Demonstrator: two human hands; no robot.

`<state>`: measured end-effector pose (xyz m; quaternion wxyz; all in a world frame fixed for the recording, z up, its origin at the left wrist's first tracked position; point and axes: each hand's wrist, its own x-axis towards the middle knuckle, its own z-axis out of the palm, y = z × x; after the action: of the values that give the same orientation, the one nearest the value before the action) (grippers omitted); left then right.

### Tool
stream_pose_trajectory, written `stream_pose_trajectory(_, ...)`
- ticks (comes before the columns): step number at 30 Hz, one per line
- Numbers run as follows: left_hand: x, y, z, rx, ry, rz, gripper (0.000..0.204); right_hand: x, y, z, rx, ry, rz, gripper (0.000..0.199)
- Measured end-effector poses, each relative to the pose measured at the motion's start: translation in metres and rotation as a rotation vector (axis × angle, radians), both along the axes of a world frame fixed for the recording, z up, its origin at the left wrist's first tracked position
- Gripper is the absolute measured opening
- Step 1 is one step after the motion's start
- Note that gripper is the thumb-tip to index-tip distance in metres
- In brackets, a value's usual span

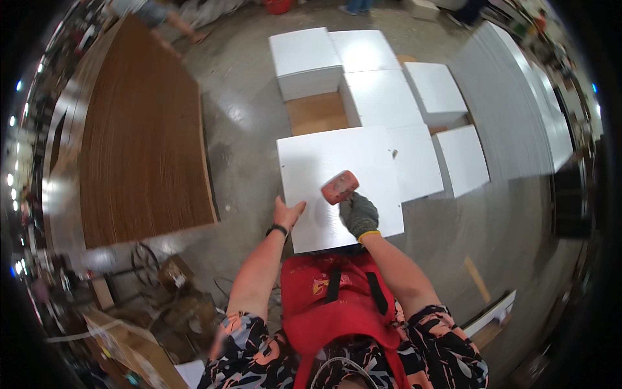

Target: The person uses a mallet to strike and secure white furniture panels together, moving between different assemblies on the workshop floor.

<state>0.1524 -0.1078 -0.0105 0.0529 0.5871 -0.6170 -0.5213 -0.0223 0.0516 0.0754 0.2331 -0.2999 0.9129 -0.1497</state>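
A white panel [350,152] lies flat in front of me, with small dark marks near its edges. At its left edge is my bare left hand [288,214], with a dark band on the wrist. The thumb rests over the panel's top and the fingers run along the side, partly hidden. My right hand [360,217], in a grey knit glove with a yellow cuff, is closed around the handle of a mallet [340,187] with a reddish, worn head. The mallet's head is over the panel; whether it touches the surface I cannot tell.
Beyond the panel stand several white box-shaped units [382,97], one showing a brown inside. A tall stack of brown boards [142,142] is on the left, and white stacked boards [505,110] on the right. Cardboard [129,343] and clutter lie at lower left.
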Motion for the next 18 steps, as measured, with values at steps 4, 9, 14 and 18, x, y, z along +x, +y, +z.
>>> stream_pose_trajectory(4, 0.071, 0.024, 0.013, -0.332, -0.024, -0.14, 0.105, 0.002, 0.016, -0.013, -0.016, 0.044, 0.051, 0.028)
stream_pose_trajectory(9, 0.139, 0.033, 0.088, -0.228, -0.209, -0.351, 0.091, -0.015, 0.04, 0.0, -0.137, -0.242, -0.048, 0.031)
stream_pose_trajectory(14, 0.14, -0.008, 0.083, -0.524, -0.181, -0.816, 0.079, 0.019, 0.111, 0.041, -0.35, -0.297, -0.409, 0.031)
stream_pose_trajectory(18, 0.058, 0.003, 0.097, -0.656, 0.099, -1.354, 0.07, 0.067, 0.174, 0.013, -0.602, -0.418, -0.843, 0.026)
